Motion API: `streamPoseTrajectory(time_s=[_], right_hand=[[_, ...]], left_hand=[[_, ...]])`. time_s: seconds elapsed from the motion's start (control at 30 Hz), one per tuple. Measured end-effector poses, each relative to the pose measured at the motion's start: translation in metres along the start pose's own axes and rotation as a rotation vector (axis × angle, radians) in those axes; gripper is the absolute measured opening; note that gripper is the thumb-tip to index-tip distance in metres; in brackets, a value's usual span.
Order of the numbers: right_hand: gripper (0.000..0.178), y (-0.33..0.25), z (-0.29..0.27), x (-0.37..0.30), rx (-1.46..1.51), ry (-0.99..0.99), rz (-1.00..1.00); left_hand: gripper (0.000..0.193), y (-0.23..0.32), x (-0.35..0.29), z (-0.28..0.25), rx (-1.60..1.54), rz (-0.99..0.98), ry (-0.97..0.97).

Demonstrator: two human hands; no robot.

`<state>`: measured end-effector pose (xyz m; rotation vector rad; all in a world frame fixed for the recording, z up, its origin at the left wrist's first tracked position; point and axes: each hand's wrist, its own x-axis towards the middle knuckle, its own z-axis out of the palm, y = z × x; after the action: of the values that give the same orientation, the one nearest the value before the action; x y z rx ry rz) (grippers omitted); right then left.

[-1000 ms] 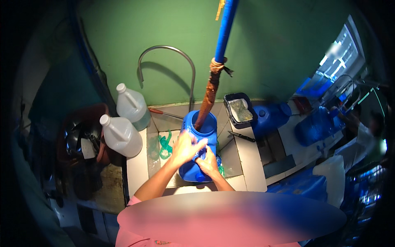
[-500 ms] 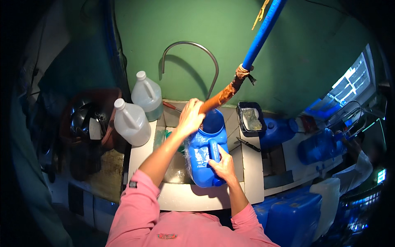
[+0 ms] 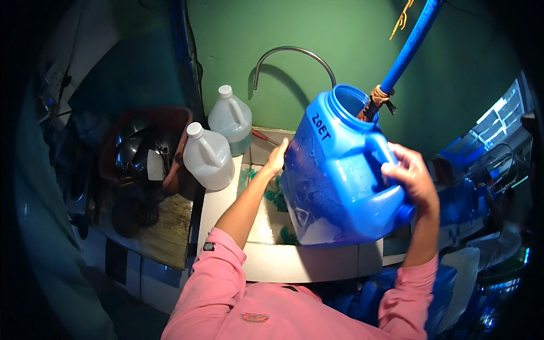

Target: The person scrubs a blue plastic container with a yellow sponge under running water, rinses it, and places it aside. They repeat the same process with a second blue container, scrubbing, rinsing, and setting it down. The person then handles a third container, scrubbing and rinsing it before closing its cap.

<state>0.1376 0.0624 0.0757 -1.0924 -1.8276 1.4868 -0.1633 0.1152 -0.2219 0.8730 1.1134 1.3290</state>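
Note:
A big blue plastic jug (image 3: 340, 175) with a wide uncapped mouth hangs tilted above the sink, close to me. Its side looks wet and bears black handwritten marks. My right hand (image 3: 412, 173) is closed around the jug's handle. Against the jug's left side rests my left hand (image 3: 276, 160), its fingertips partly hidden by the jug. A blue pipe (image 3: 412, 46) slants down from the upper right to a brown wrapped end (image 3: 374, 103) at the mouth's right rim. Whether that end lies inside or behind the mouth I cannot tell.
Two whitish jugs, a nearer one (image 3: 208, 161) and a farther one (image 3: 229, 116), stand on the counter (image 3: 272, 266) at left. Behind them curves a metal faucet (image 3: 294, 50). A reddish basin (image 3: 184, 122) holds dark cookware. Green material (image 3: 276, 199) lies in the sink.
The blue jug has come up out of the sink, nearer to me. My left hand has left the brown hose for the jug's side; my right hand keeps the handle.

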Motion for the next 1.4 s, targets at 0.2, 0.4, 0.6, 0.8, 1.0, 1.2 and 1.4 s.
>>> streamPoseTrajectory(time_s=[0.2, 0.4, 0.6, 0.8, 1.0, 1.2, 1.4], right_hand=[[0.059, -0.024, -0.022, -0.005, -0.101, -0.153, 0.168], [0.071, 0.002, -0.053, -0.028, -0.221, -0.153, 0.178], [0.078, 0.015, -0.070, -0.037, -0.280, -0.130, 0.158], [0.081, 0.012, -0.068, -0.031, -0.318, -0.205, 0.077], [0.079, 0.022, -0.098, -0.025, -0.431, -0.355, 0.116], [0.087, 0.147, -0.155, -0.047, 0.298, 0.076, 0.546], [0.085, 0.327, -0.147, -0.081, 0.247, 0.198, 0.831]], left_hand=[[0.043, -0.135, -0.031, -0.027, 0.141, -0.118, -0.083], [0.036, -0.139, -0.106, 0.000, 0.547, 0.231, -0.315], [0.035, -0.146, -0.126, 0.011, 0.755, 0.232, -0.204], [0.061, -0.043, -0.089, 0.045, 0.163, -0.109, -0.125], [0.065, 0.127, -0.019, 0.093, -0.311, 0.191, -0.694], [0.069, 0.146, -0.041, 0.089, -0.075, 0.305, -0.649], [0.067, 0.133, -0.057, 0.065, -0.259, 0.299, -0.524]])
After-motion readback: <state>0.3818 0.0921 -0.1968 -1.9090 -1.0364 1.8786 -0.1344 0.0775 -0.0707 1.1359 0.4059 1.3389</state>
